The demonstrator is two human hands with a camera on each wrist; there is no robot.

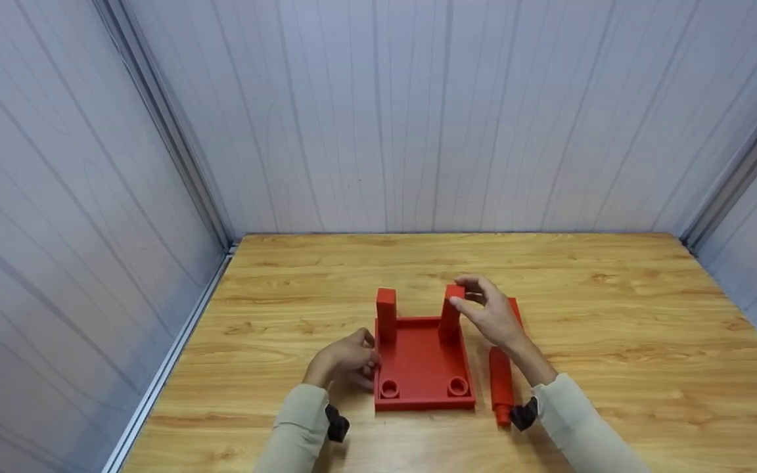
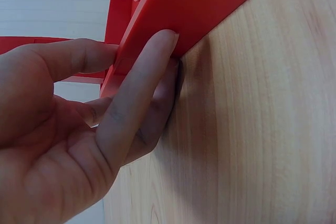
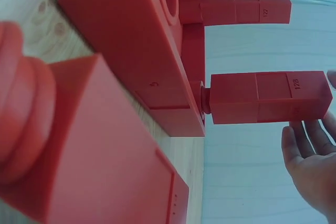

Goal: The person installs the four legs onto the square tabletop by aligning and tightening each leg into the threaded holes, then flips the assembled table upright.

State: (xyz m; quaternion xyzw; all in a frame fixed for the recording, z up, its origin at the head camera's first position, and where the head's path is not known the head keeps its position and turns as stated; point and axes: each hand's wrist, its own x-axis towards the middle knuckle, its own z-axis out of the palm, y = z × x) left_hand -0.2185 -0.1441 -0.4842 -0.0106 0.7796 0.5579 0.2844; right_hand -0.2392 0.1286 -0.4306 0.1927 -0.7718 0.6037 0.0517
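A shallow red tray-like base (image 1: 419,368) lies on the wooden table with its rim up. My left hand (image 1: 347,358) holds its left wall, fingers against the outer side in the left wrist view. At the far right corner stands a red square leg (image 1: 449,322), its top held between the thumb and fingers of my right hand (image 1: 491,318). In the right wrist view, a narrow neck shows between this leg (image 3: 268,98) and its round socket. Another red leg (image 1: 386,315) stands upright at the far left corner. Both near corners have open round sockets (image 1: 389,389).
Right of the base lies a loose red leg (image 1: 501,378), its round stepped end toward me. Another red piece (image 1: 515,310) lies behind my right hand, partly hidden. White panels (image 1: 418,131) wall the table's back and sides.
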